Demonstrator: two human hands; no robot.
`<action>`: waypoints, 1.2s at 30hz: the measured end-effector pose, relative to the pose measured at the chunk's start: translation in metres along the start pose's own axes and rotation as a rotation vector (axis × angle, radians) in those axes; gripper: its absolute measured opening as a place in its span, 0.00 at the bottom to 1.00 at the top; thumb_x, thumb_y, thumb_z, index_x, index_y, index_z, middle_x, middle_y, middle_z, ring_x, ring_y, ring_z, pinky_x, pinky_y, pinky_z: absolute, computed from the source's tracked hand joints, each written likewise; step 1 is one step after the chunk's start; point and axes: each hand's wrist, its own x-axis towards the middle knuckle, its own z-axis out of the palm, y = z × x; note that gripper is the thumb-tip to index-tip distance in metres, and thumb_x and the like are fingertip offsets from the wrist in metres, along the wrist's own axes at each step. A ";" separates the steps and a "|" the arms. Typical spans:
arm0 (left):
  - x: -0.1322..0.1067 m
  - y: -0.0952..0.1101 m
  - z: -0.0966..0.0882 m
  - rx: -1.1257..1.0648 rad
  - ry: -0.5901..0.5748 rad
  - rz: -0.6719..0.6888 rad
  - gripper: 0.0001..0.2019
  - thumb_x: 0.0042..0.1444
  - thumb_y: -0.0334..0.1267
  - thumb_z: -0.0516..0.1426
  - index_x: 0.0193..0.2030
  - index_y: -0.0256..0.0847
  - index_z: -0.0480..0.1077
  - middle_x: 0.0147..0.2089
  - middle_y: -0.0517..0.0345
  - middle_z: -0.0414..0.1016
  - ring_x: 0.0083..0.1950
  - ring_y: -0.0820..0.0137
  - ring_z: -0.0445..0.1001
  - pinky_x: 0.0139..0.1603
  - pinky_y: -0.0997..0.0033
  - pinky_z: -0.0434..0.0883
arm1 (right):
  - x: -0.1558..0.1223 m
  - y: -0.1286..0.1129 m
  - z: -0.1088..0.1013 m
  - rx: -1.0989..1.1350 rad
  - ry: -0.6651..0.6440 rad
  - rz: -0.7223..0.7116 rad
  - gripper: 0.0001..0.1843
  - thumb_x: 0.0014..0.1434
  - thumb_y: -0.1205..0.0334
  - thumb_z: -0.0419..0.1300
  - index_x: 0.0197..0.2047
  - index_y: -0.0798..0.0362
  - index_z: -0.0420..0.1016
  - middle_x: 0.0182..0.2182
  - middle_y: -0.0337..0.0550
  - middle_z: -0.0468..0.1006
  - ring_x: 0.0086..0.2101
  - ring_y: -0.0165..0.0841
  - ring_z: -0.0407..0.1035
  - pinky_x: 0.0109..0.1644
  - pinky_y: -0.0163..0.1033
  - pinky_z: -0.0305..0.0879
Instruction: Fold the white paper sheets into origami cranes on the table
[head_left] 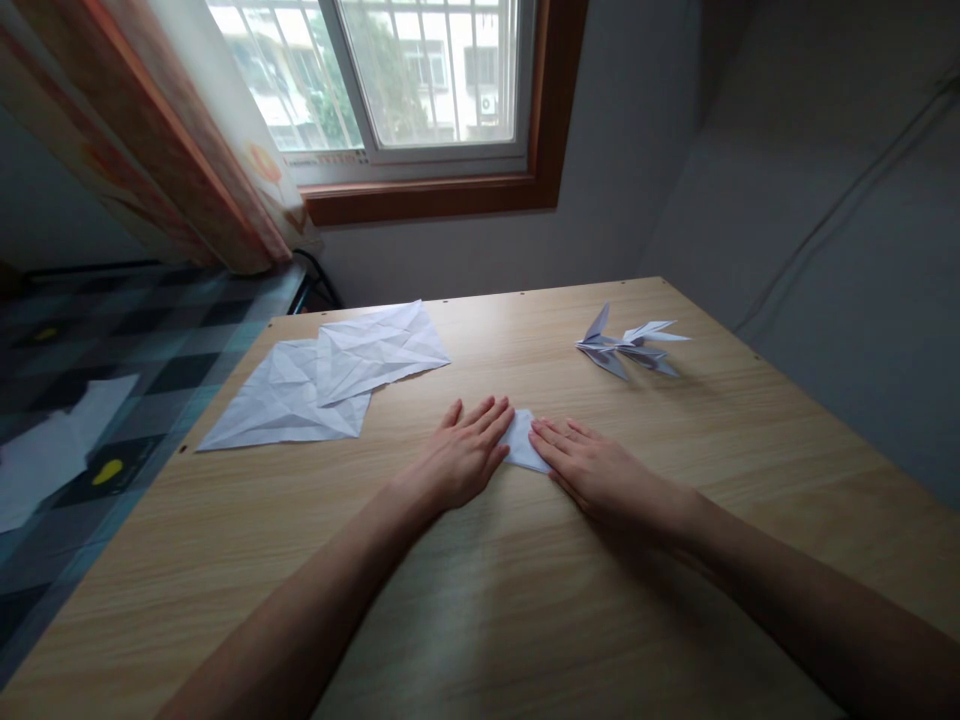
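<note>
A small folded sheet of white paper [526, 445] lies flat on the wooden table between my two hands. My left hand [474, 450] rests over its left side, fingers stretched out and thumb spread away. From the right, my right hand [581, 458] presses down on the paper's other side with its fingers laid flat. Parts of the paper are hidden beneath both hands. Farther back to the right stands a folded paper figure [626, 347] with several pointed wings or petals.
Two creased white sheets [384, 350] overlap at the table's back left. The light wooden table [450, 620] ends near a wall and a window [427, 75]. At left, loose paper [56, 450] lies on a checked bed cover [172, 370], below a curtain [172, 130].
</note>
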 end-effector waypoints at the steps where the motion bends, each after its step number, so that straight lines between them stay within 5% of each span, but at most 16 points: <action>1: 0.000 -0.001 0.000 0.003 -0.002 -0.002 0.25 0.69 0.43 0.43 0.70 0.41 0.53 0.73 0.47 0.53 0.74 0.57 0.51 0.70 0.43 0.48 | -0.003 -0.002 -0.004 -0.026 -0.008 -0.012 0.25 0.63 0.72 0.51 0.63 0.65 0.65 0.62 0.64 0.66 0.60 0.47 0.64 0.64 0.53 0.62; 6: -0.003 -0.001 -0.003 0.025 0.070 0.005 0.21 0.68 0.39 0.46 0.66 0.45 0.61 0.71 0.49 0.58 0.72 0.55 0.53 0.69 0.41 0.51 | -0.010 -0.014 -0.022 -0.042 -0.018 -0.053 0.15 0.58 0.75 0.54 0.45 0.59 0.78 0.47 0.56 0.81 0.46 0.43 0.76 0.60 0.52 0.65; 10: -0.005 -0.001 -0.006 0.013 0.214 0.126 0.15 0.66 0.35 0.50 0.55 0.49 0.72 0.64 0.50 0.69 0.64 0.58 0.66 0.65 0.50 0.60 | -0.006 -0.016 -0.024 0.056 0.053 -0.055 0.10 0.57 0.71 0.57 0.27 0.53 0.76 0.29 0.45 0.82 0.32 0.36 0.75 0.59 0.51 0.64; 13: -0.006 -0.002 -0.008 -0.065 0.207 0.244 0.13 0.66 0.34 0.50 0.49 0.46 0.75 0.53 0.52 0.76 0.53 0.65 0.74 0.57 0.60 0.67 | 0.000 -0.005 -0.014 0.108 0.230 -0.054 0.11 0.58 0.72 0.56 0.39 0.53 0.79 0.39 0.49 0.82 0.40 0.38 0.75 0.58 0.51 0.64; 17: -0.006 -0.002 -0.009 -0.188 0.208 0.317 0.17 0.57 0.28 0.50 0.49 0.43 0.73 0.52 0.53 0.77 0.55 0.66 0.74 0.60 0.62 0.68 | 0.005 0.014 0.001 0.214 0.321 -0.044 0.22 0.58 0.75 0.55 0.54 0.53 0.74 0.51 0.51 0.78 0.52 0.41 0.70 0.58 0.50 0.65; 20: -0.006 -0.002 -0.009 -0.272 0.222 0.354 0.20 0.51 0.27 0.51 0.50 0.41 0.72 0.53 0.51 0.76 0.55 0.65 0.74 0.62 0.62 0.68 | 0.008 0.022 0.006 0.256 0.294 -0.069 0.19 0.60 0.73 0.54 0.52 0.53 0.75 0.50 0.50 0.79 0.52 0.40 0.70 0.58 0.50 0.65; 27: -0.007 -0.003 -0.009 -0.310 0.270 0.282 0.09 0.57 0.34 0.55 0.42 0.42 0.73 0.48 0.54 0.79 0.51 0.66 0.76 0.56 0.63 0.70 | 0.008 0.026 0.005 0.296 0.226 -0.066 0.17 0.60 0.71 0.56 0.52 0.54 0.75 0.50 0.51 0.78 0.50 0.40 0.71 0.57 0.51 0.64; 36: -0.008 -0.002 -0.016 -0.265 0.255 0.182 0.08 0.59 0.40 0.55 0.39 0.43 0.76 0.43 0.54 0.79 0.45 0.65 0.74 0.50 0.61 0.68 | 0.008 0.025 0.001 0.350 0.214 -0.027 0.15 0.60 0.69 0.58 0.50 0.53 0.77 0.46 0.49 0.79 0.46 0.40 0.70 0.54 0.49 0.65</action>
